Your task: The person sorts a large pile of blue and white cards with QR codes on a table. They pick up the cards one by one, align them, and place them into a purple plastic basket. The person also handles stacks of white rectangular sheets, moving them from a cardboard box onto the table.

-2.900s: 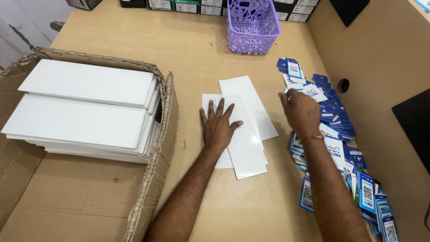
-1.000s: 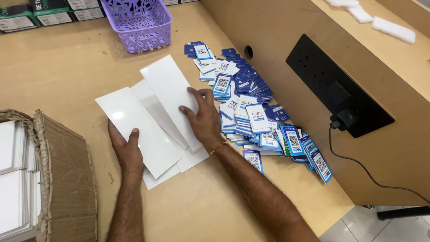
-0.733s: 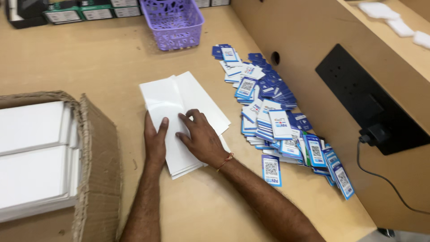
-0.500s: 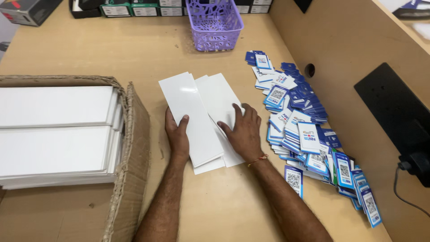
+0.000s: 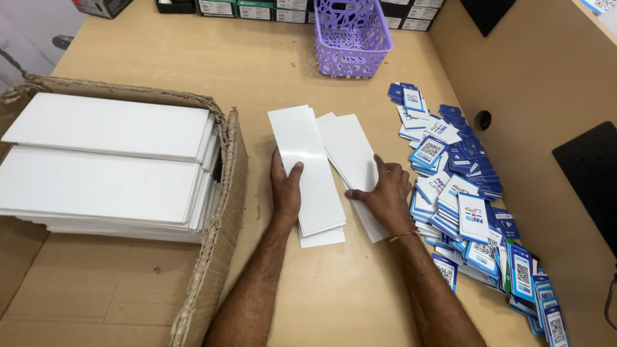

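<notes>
Two hands on white sheets on the bench

The left hand [image 5: 286, 193] lies flat and loose on the small pile of white sheets [image 5: 307, 168]. The right hand [image 5: 384, 196] presses open on another white sheet [image 5: 350, 149] beside it. Blue cards [image 5: 459, 193] lie to the right, a cardboard box [image 5: 222, 212] to the left.

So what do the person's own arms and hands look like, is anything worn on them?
Both forearms are bare, with no sleeves in view and no gloves. The right hand has a thin orange-red thread band around its wrist. The left hand wears nothing: no ring, watch or band shows.
</notes>
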